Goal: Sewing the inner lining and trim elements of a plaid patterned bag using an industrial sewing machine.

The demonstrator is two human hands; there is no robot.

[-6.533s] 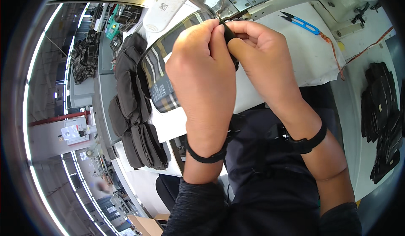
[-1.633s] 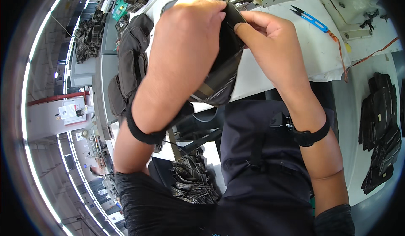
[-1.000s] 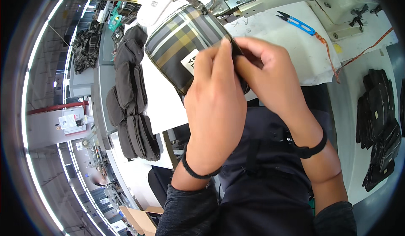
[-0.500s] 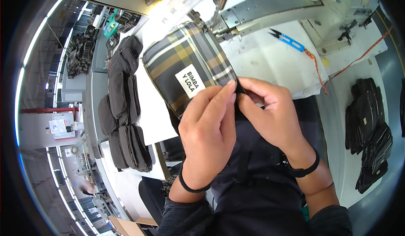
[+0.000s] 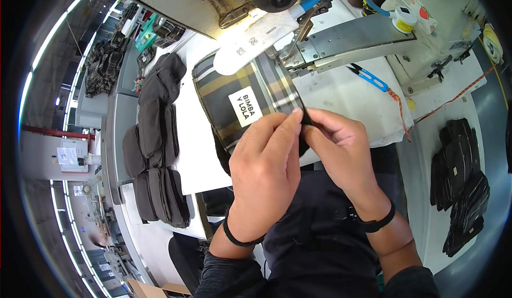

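Note:
A plaid fabric bag (image 5: 213, 103) in dark grey, olive and white, with a white label (image 5: 244, 106) on its face, lies partly under the head of a sewing machine (image 5: 341, 45). My left hand (image 5: 266, 159) pinches the near right corner of the bag between thumb and fingers. Close beside it, my right hand (image 5: 338, 151) grips the dark edge of the same corner, its fingertips nearly touching the left ones. The far end of the bag is hidden behind the machine's white guard plate (image 5: 253, 42).
Blue thread snips (image 5: 370, 78) on an orange cord lie right of the bag. Stacks of dark pouches (image 5: 154, 130) stand along the left of the table. More dark pieces (image 5: 456, 170) lie on the right-hand surface. A spool (image 5: 404, 19) stands at the back right.
The view has shifted, so more of the machine head shows and the scene sits slightly lower. Both hands keep their pinch on the bag's corner.

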